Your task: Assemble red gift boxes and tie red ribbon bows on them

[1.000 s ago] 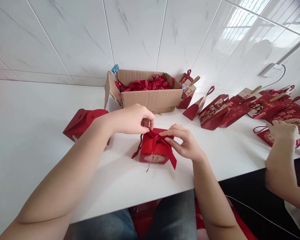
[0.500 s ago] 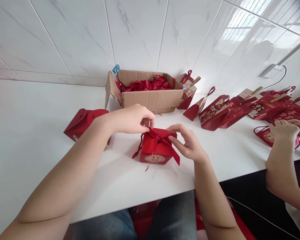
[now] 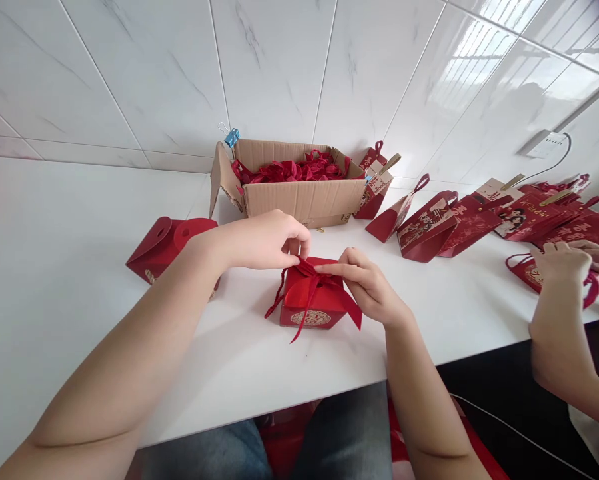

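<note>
In the head view, the red box [image 3: 311,319] sits upright on the white tabletop [image 3: 239,360], low between the two hands, its front with the round gold emblem turned toward the person. A red ribbon [image 3: 350,308] is tied across its top, one tail hanging down the front and the other slanting off to the right. The left hand [image 3: 282,239] is at the box's upper left corner, thumb and fingers pinching the ribbon's loop there. The right hand [image 3: 370,287] is at the box's right side, index finger stretched over the top onto the ribbon near the knot; its thumb is hidden, so whether it grips cannot be told. A dark red cord [image 3: 278,297] hangs beside the box's left side. Behind the box stands an open carton [image 3: 304,199] of red ribbons; a second red box [image 3: 152,251] lies to the left, partly covered by the left forearm.
</note>
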`<control>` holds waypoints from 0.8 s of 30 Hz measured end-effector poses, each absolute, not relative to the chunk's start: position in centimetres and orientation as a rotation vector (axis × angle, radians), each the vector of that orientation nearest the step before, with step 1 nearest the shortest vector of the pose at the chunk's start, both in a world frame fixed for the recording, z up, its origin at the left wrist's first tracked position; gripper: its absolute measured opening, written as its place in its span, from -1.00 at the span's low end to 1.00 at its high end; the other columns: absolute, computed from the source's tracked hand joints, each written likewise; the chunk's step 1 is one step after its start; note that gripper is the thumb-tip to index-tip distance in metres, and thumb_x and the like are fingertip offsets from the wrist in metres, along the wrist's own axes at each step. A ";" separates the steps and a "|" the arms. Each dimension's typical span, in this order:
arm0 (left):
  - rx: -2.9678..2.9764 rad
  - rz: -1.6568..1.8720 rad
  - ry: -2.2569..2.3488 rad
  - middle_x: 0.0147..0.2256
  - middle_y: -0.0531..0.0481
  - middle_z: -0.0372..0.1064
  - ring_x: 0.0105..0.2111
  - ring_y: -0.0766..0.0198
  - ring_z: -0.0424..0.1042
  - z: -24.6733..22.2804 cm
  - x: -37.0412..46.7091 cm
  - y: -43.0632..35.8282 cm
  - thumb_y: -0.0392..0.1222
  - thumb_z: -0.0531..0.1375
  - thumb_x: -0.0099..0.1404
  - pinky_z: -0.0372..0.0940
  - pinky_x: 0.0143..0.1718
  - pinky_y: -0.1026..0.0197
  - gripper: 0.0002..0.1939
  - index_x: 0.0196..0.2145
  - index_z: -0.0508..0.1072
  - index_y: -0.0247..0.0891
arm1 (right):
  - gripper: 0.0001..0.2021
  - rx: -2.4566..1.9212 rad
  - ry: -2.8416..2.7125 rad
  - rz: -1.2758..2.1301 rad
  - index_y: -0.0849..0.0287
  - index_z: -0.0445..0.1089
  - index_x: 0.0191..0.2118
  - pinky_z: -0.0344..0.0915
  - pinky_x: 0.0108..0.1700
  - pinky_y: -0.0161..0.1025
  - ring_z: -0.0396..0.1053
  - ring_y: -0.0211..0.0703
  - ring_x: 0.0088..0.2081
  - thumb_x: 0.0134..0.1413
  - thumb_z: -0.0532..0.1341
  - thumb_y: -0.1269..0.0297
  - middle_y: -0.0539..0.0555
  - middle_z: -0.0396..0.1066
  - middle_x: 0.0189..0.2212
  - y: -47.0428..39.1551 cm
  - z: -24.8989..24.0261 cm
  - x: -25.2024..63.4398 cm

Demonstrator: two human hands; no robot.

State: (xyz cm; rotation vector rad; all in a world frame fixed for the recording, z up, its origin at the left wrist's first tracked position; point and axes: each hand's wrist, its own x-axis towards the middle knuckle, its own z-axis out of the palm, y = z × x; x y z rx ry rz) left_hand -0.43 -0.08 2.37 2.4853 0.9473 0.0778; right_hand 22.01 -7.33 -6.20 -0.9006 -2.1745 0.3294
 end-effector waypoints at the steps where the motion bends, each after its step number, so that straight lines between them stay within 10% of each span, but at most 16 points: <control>1: 2.483 0.076 0.947 -0.28 0.05 0.49 -0.30 0.26 0.42 2.4 -0.4 -0.1 -0.20 0.12 0.13 0.24 -0.36 0.28 -0.82 -0.34 0.51 -0.14 | -0.62 -0.919 -2.147 0.328 0.06 0.33 0.05 0.23 -0.27 -0.14 0.22 -0.16 -0.34 0.26 -0.08 0.50 0.05 0.21 -0.40 -7.3 -6.2 21.9; 24: 2.503 0.077 0.915 -0.29 0.09 0.49 -0.32 0.27 0.41 2.1 -0.5 0.2 -0.22 0.12 0.14 0.23 -0.36 0.27 -0.83 -0.34 0.51 -0.11 | -0.66 -0.892 -2.097 0.331 0.10 0.41 -0.14 0.21 -0.26 -0.13 0.22 -0.17 -0.34 0.24 -0.07 0.54 0.07 0.25 -0.38 -7.4 -6.2 22.0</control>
